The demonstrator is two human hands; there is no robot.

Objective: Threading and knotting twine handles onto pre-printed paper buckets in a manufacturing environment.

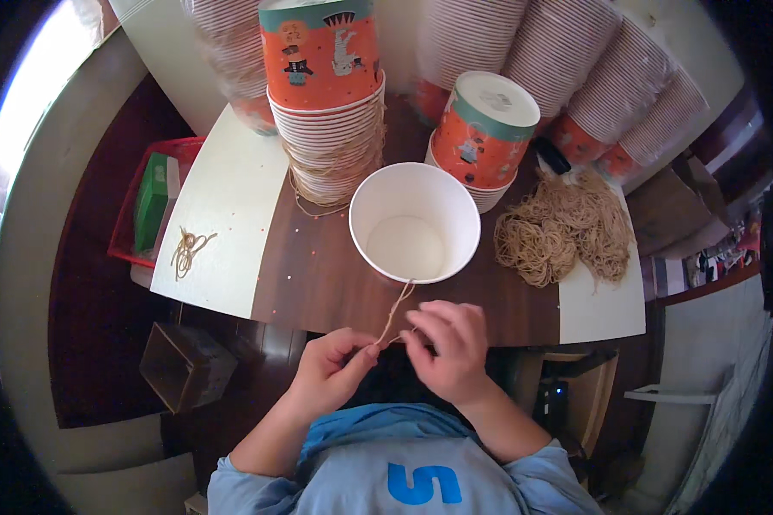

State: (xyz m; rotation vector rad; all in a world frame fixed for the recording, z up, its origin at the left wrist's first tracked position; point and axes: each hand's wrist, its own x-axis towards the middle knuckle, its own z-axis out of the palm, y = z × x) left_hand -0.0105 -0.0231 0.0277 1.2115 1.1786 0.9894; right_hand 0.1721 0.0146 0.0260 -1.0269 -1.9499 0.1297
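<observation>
A white paper bucket (415,225) stands mouth up near the table's front edge, its inside bare. From its near rim a thin tan cord (394,311) runs down toward me, twisted on itself. My left hand (331,371) pinches this cord between thumb and forefinger, just off the table edge. Close by on the right, my right hand (452,354) has its fingers curled, with a strand of the same cord at the thumb and forefinger. How the cord fastens at the rim is too small to tell.
Behind the bucket rise a tall stack of orange paper buckets (326,129) with cords hanging round it and a shorter upside-down stack (481,137). A tangled cord heap (567,227) lies right, some loose cord (191,251) left. Wrapped bucket stacks (567,51) line the back.
</observation>
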